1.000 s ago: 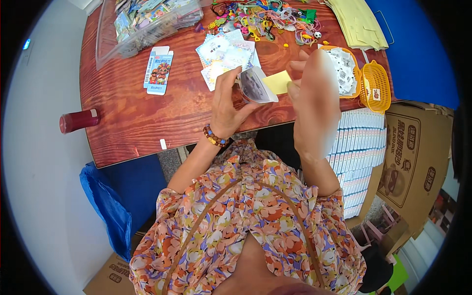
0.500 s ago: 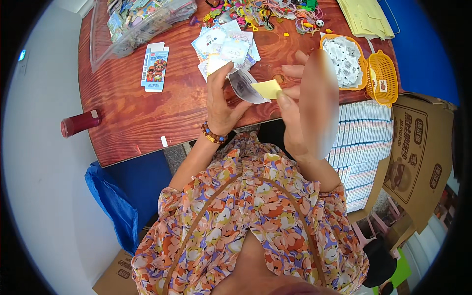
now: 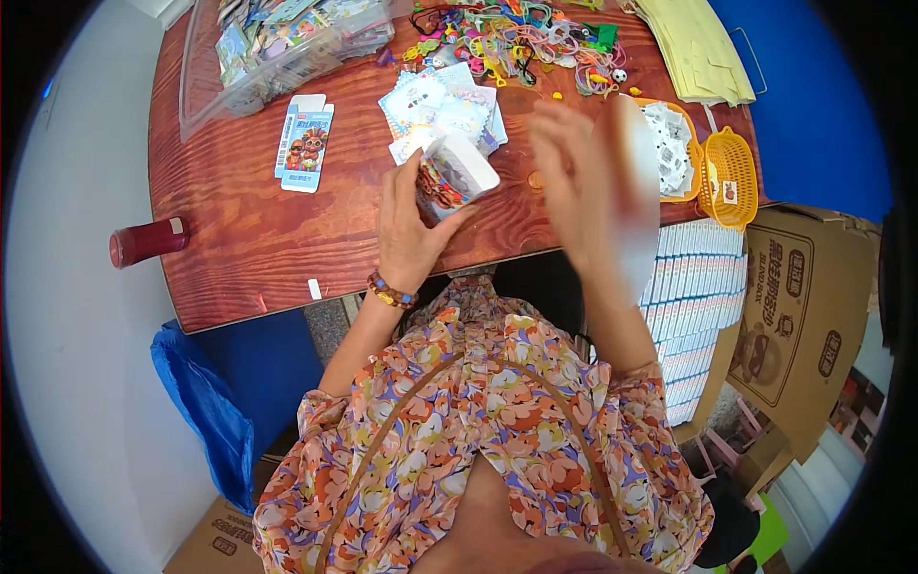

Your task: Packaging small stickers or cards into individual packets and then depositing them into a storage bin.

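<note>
My left hand (image 3: pixel 409 230) is closed round a small card box (image 3: pixel 446 187) with a colourful printed side. The box is tilted, with its white flap raised at the mouth. To the right, my right hand (image 3: pixel 574 182) is raised over the table, fingers stretched out and somewhat smeared by motion. No held thing shows in it, though a pale reddish blur hides its right side. Just beyond the box lies a pile of patterned cards (image 3: pixel 421 100). A flattened blue box (image 3: pixel 304 148) with printed figures rests farther left.
A clear bin (image 3: pixel 249 91) of packets stands far left; tangled colourful trinkets (image 3: pixel 535 43) spread at the back. Right are a yellow basket of white packets (image 3: pixel 672 143), a smaller yellow basket (image 3: pixel 732 177) and yellow sheets (image 3: pixel 693 48). Packed boxes (image 3: pixel 693 297) and a red cylinder (image 3: pixel 148 242) flank the table.
The yellow slip in my right hand is out of sight now, and that hand has drawn away from the box. My left hand has turned the box, showing its printed side.
</note>
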Available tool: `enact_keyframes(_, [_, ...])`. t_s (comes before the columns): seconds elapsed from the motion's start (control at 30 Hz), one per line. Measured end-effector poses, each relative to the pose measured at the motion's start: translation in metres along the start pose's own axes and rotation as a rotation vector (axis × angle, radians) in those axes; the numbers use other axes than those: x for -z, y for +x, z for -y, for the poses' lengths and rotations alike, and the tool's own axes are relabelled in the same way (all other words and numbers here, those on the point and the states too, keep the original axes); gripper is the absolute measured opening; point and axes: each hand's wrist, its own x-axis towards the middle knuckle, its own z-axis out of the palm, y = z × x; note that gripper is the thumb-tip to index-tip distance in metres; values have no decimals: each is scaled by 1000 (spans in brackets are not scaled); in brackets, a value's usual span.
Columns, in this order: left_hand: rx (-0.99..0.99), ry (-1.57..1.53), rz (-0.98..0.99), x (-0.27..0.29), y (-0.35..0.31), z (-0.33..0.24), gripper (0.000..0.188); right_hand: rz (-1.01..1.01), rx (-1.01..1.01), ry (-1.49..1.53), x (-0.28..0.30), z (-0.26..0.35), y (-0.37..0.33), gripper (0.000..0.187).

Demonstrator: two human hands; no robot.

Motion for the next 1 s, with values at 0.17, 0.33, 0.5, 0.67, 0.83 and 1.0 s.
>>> enact_keyframes(0.17, [9, -12, -24, 11, -13, 6, 85, 82, -321, -40, -23, -72, 42, 21])
enact_keyframes(0.33, [44, -6, -20, 15, -16, 12, 85, 199, -301, -542, -33, -89, 56, 28])
enact_keyframes(0.5, [36, 19, -43, 14, 0, 11, 85, 120, -24, -132, -7, -69, 69, 17])
enact_keyframes(0.67, [16, 134, 40, 2, 25, 4, 85, 422, -461, 625, 38, -29, 79, 10])
enact_keyframes(0.83, [2, 155, 87, -7, 30, 1, 85, 511, -467, 665, 48, -16, 72, 11])
enact_keyframes(1.0, [-5, 157, 39, 0, 22, 8, 84, 491, -234, -348, 35, -51, 61, 17])
